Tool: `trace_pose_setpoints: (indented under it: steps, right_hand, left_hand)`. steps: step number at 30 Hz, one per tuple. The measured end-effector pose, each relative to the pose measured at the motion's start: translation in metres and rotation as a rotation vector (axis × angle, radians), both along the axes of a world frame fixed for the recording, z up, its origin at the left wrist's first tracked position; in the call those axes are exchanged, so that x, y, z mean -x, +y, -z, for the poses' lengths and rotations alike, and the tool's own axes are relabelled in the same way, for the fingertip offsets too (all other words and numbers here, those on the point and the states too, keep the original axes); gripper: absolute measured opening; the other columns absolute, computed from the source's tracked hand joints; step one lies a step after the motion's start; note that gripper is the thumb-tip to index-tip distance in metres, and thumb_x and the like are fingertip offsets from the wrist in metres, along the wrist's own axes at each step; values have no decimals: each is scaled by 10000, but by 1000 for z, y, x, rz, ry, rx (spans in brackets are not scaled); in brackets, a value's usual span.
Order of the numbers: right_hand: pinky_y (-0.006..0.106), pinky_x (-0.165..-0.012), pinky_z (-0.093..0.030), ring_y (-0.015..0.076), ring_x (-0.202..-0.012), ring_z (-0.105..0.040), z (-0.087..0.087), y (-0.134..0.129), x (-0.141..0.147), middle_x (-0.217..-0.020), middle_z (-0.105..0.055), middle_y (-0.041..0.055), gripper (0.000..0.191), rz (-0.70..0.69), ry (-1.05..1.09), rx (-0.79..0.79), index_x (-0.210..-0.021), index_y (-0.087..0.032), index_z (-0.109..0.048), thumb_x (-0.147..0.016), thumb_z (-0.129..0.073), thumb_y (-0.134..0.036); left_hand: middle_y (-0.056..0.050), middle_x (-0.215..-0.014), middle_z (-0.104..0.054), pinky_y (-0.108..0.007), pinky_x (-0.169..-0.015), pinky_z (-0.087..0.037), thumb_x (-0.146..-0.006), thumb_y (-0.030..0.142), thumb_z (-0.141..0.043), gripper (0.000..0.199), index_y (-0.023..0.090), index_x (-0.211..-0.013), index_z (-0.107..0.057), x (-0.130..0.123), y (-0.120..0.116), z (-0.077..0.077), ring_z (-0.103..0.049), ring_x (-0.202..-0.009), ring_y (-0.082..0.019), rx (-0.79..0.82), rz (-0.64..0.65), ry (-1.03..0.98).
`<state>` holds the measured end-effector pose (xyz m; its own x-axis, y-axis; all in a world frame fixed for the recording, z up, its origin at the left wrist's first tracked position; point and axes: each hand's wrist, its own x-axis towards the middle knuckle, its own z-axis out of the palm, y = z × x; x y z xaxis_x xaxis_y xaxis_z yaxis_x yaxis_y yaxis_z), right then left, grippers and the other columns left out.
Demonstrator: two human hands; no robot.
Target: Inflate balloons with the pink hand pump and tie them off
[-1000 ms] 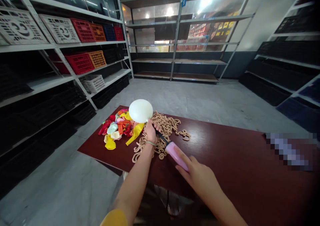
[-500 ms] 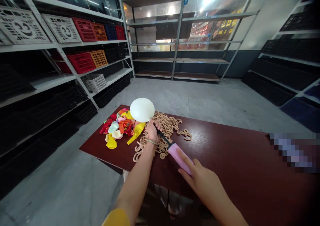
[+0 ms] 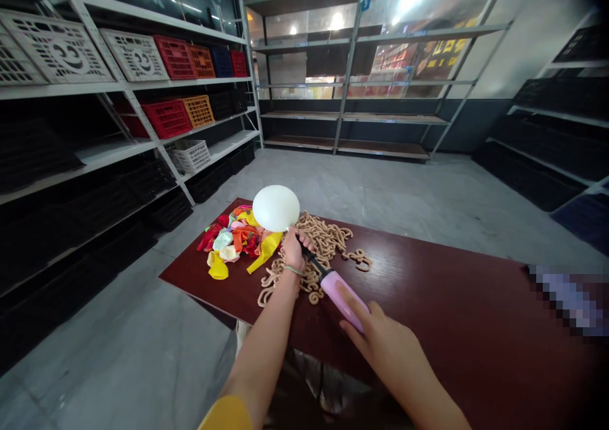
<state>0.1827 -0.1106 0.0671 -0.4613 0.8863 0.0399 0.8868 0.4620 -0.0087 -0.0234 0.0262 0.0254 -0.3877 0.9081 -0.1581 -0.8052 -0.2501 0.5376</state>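
Observation:
A pale, inflated balloon [image 3: 276, 208] sits at the nozzle end of a pink hand pump [image 3: 343, 300]. My left hand [image 3: 295, 249] is closed round the balloon's neck and the pump's black front end. Wrapped round the pink barrel is my right hand [image 3: 380, 335]. Limp balloons [image 3: 231, 240] in red, yellow, orange and pale colours lie in a pile left of my left hand. Beneath and beyond that hand spreads a heap of tan curled pieces [image 3: 326, 236], several of them S-shaped.
The dark red table [image 3: 428, 290] extends to the right, where a blurred purple item [image 3: 566, 300] lies. Shelving with crates [image 3: 171, 118] stands on the left, and a metal rack [image 3: 349, 68] stands at the back beyond the grey floor.
The whole scene has shifted slightly right in the view. Both hands keep their hold, and the balloon looks about the same size.

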Motion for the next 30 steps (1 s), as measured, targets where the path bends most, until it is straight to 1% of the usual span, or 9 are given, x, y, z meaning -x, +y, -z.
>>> trace_pose_setpoints:
  steps: [2, 5, 10, 12, 15, 19, 23, 27, 30]
  right_hand:
    - [230, -466, -288, 169, -588, -659, -4, -2, -2, -819, -611, 9, 626, 3, -9, 1, -1505, -462, -290, -931, -527, -386]
    - [234, -482, -307, 171, -575, -655, -7, 7, 12, -822, -618, 18, 638, 35, -27, -6, -1513, -448, -282, -927, -530, -410]
    - [247, -539, -378, 200, -663, -682, 4, 23, 37, -888, -634, 36, 636, 48, -3, 11, -1524, -421, -273, -938, -520, -434]
    - [239, -534, -373, 187, -665, -681, 11, 19, 30, -892, -629, 30, 634, 39, 7, -5, -1526, -426, -263, -944, -514, -428]
    - [232, -488, -337, 168, -611, -665, 18, 3, 4, -843, -610, 10, 635, 24, -8, -38, -1522, -443, -261, -943, -518, -401]
    - [238, -452, -311, 164, -566, -643, 14, -13, -20, -775, -585, -2, 623, 1, -25, -102, -1515, -428, -295, -936, -516, -375]
    - [230, -473, -316, 163, -572, -652, 4, -3, 2, -786, -595, 7, 648, 44, -67, -103, -1507, -448, -295, -914, -550, -386]
    - [239, -504, -355, 191, -641, -682, 1, 18, 32, -876, -633, 26, 655, 46, -33, -10, -1525, -437, -255, -931, -533, -423]
    - [244, -509, -369, 196, -674, -687, 7, 19, 28, -909, -631, 27, 648, 16, 5, 5, -1535, -422, -241, -948, -516, -412]
  left_hand:
    - [66, -522, -326, -201, -363, -270, -956, 397, -515, 335, 206, -713, -382, -1, 1, 1, -334, -377, -75, 0, -11, -2]
    - [63, -520, -340, -197, -364, -275, -951, 413, -515, 355, 206, -700, -375, -3, 2, 3, -344, -376, -74, 34, -12, 34]
    - [64, -513, -364, -192, -365, -281, -948, 427, -513, 356, 205, -706, -373, -6, 1, 4, -353, -371, -75, 77, 40, 59]
    - [65, -510, -358, -195, -362, -281, -948, 433, -509, 360, 206, -704, -371, -7, 1, 6, -346, -368, -76, 66, 47, 64]
    - [65, -513, -353, -198, -358, -277, -945, 451, -511, 367, 207, -709, -372, -9, 2, 8, -344, -371, -77, 60, 31, 60]
    - [63, -523, -357, -197, -360, -270, -938, 457, -526, 374, 207, -708, -369, -8, 3, 9, -347, -378, -73, 66, 31, 20]
    - [69, -517, -333, -192, -361, -258, -935, 457, -538, 383, 207, -703, -363, -7, 1, 7, -331, -376, -68, 38, 44, -4]
    - [68, -509, -326, -199, -358, -268, -944, 440, -524, 363, 210, -708, -371, -7, -1, 4, -329, -372, -77, 30, 59, 24]
    - [64, -514, -342, -204, -356, -270, -956, 417, -504, 336, 210, -719, -385, -7, -1, 4, -335, -370, -82, 19, 54, 50]
